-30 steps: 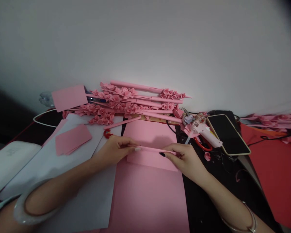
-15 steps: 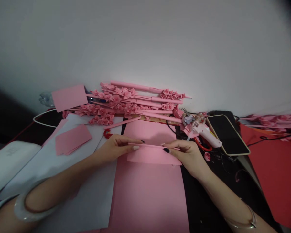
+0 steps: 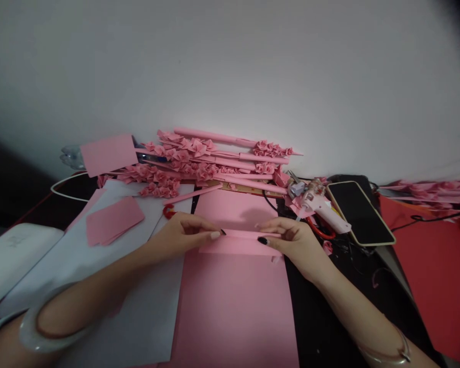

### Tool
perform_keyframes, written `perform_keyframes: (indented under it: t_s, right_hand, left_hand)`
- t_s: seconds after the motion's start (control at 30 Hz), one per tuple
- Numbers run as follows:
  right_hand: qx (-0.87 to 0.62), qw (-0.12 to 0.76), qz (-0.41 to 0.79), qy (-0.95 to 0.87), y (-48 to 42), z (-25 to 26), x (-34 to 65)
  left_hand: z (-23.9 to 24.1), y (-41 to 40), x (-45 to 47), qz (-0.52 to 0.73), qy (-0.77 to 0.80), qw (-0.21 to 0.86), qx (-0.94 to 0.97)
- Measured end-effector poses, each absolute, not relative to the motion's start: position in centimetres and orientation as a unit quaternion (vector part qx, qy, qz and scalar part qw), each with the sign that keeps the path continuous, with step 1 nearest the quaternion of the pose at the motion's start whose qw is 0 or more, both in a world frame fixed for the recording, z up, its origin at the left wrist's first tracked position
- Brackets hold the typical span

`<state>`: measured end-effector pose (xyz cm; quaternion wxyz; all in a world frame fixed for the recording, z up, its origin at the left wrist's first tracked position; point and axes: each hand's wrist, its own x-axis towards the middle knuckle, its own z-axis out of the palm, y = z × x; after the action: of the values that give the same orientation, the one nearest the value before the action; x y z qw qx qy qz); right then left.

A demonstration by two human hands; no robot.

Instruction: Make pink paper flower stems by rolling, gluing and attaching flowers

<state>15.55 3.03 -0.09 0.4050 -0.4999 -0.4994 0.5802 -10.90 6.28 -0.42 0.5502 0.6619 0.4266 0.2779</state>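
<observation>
A small pink paper strip (image 3: pixel 239 244), partly rolled along its far edge, lies over a large pink sheet (image 3: pixel 233 306) in the middle of the table. My left hand (image 3: pixel 184 234) pinches its left end between thumb and fingers. My right hand (image 3: pixel 291 240) pinches the right end the same way. Both hands are closed on the paper. Behind them lies a pile of rolled pink paper sticks and folded paper flowers (image 3: pixel 210 161) against the white wall.
A glue gun (image 3: pixel 322 207) and a phone (image 3: pixel 360 212) lie right of the hands on a dark surface. Red paper (image 3: pixel 433 266) covers the far right. White sheets (image 3: pixel 99 266) with small pink cards (image 3: pixel 113 220) lie on the left, a white cable (image 3: pixel 67 184) beyond.
The strip has been rolled further: less flat paper shows below the rolled edge. Both hands have shifted slightly away from me with it.
</observation>
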Motion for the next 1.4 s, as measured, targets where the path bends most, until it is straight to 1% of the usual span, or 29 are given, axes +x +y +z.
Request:
perform_keyframes:
  t_s: [0.07, 0.13, 0.33, 0.5, 0.67, 0.87, 0.97, 1.1, 1.23, 1.3, 1.4]
  right_hand:
    - [-0.514, 0.383, 0.576, -0.507, 3.0, -0.1, 15.5]
    - [-0.514, 0.374, 0.565, -0.526, 3.0, 0.0, 15.5]
    - [-0.518, 0.377, 0.538, -0.548, 2.8, 0.6, 14.9]
    - [-0.496, 0.371, 0.571, -0.538, 2.2, 0.5, 14.1]
    - [-0.466, 0.385, 0.596, -0.528, 2.1, 0.4, 14.2]
    - [-0.46, 0.4, 0.605, -0.513, 2.3, 0.1, 14.9]
    - [-0.457, 0.402, 0.601, -0.519, 2.4, 0.2, 14.9]
    - [-0.478, 0.39, 0.582, -0.529, 2.4, 0.6, 14.6]
    - [-0.507, 0.362, 0.572, -0.533, 2.1, 0.5, 14.3]
    - [-0.506, 0.345, 0.543, -0.574, 1.9, 0.4, 14.3]
    - [-0.49, 0.316, 0.456, -0.672, 1.7, 0.4, 14.2]
  left_hand:
    - [-0.5, 6.1, -10.6, 0.276, 0.451, 0.527, 0.665]
    - [-0.7, 5.9, -10.4, 0.287, 0.455, 0.527, 0.658]
    - [-0.7, 5.7, -10.5, 0.277, 0.46, 0.507, 0.674]
    - [-0.5, 5.5, -10.3, 0.253, 0.425, 0.514, 0.701]
    - [-0.4, 5.5, -10.1, 0.219, 0.386, 0.564, 0.697]
    - [-0.3, 5.9, -10.7, 0.227, 0.336, 0.648, 0.645]
    - [-0.3, 6.1, -11.0, 0.223, 0.328, 0.661, 0.637]
    - [-0.4, 6.0, -10.7, 0.237, 0.333, 0.627, 0.663]
    - [-0.3, 5.6, -10.3, 0.225, 0.393, 0.57, 0.686]
    - [-0.3, 5.5, -10.2, 0.219, 0.392, 0.504, 0.738]
    - [-0.4, 5.5, -10.1, 0.215, 0.323, 0.378, 0.84]
